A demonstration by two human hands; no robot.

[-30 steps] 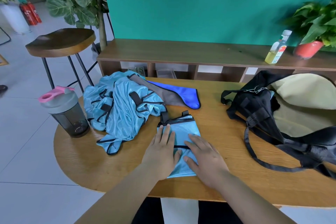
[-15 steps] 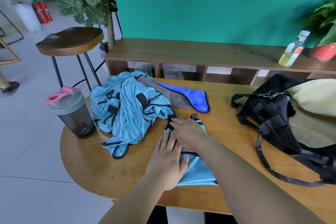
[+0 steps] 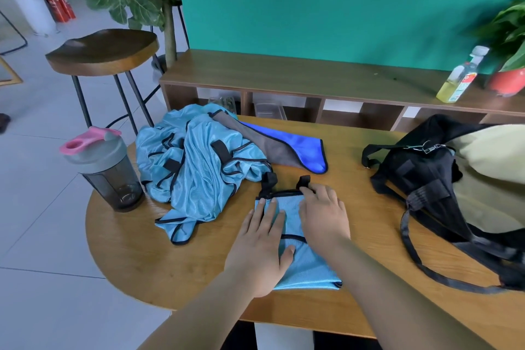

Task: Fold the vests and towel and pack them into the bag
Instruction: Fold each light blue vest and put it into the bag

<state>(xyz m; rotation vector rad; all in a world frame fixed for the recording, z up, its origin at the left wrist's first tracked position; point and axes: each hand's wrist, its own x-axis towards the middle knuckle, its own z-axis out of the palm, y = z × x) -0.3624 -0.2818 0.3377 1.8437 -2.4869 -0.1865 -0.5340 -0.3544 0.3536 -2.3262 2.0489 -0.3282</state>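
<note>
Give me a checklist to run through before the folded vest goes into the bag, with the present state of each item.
1. The folded vest lies flat on the table: ok.
2. Both hands rest on it, left hand flat, right hand at its far edge: ok.
3. Its black straps tucked in: not ok, they stick out.
4. Mouth of the bag open enough: cannot tell.
5. The other vests and the towel folded: not ok.

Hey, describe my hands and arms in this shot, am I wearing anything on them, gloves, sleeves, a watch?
No gloves on the left hand or the right hand, and no rings, watch or bracelet show. The left arm and right arm are bare down to the frame's lower edge, no sleeve in sight. The fingers have short, unpainted nails.
</note>
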